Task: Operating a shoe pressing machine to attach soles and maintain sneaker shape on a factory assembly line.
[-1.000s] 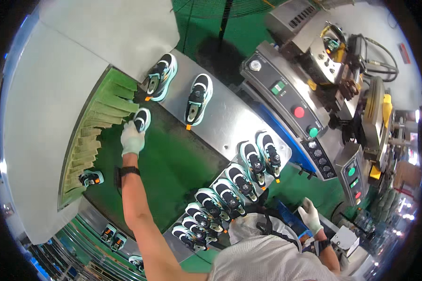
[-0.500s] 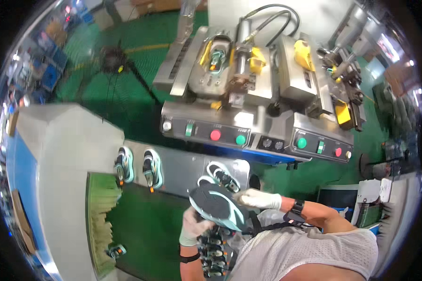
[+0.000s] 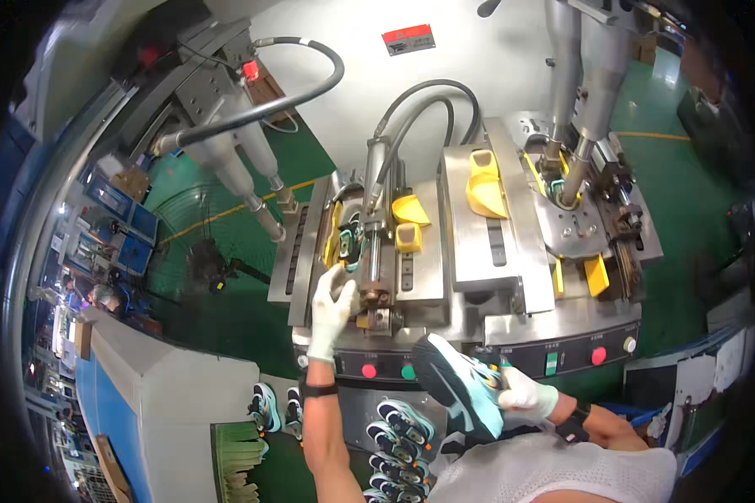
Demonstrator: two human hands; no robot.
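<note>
My right hand (image 3: 524, 394), in a white glove, grips a sneaker (image 3: 457, 381) with a black and pale turquoise sole. The shoe is tilted in front of my chest, its sole facing left. My gloved left hand (image 3: 333, 306) reaches forward with fingers apart, right at the near end of another sneaker (image 3: 350, 241) seated in the machine's left station. Whether the fingertips touch that shoe I cannot tell. A metal cylinder (image 3: 375, 251) stands just right of that shoe, and yellow guards (image 3: 409, 211) lie beyond it.
Several sneakers (image 3: 403, 423) stand on the grey shelf below, others (image 3: 264, 408) to the left. The machine's front panel (image 3: 579, 356) carries coloured buttons. Its right station (image 3: 566, 214) has angled cylinders above. A black hose (image 3: 310, 92) arches at upper left; a fan (image 3: 205, 251) stands behind.
My left hand has let go of the sneaker and moved forward to the machine's left station. The right hand now holds that sneaker alone, farther right. My view has shifted toward the machine.
</note>
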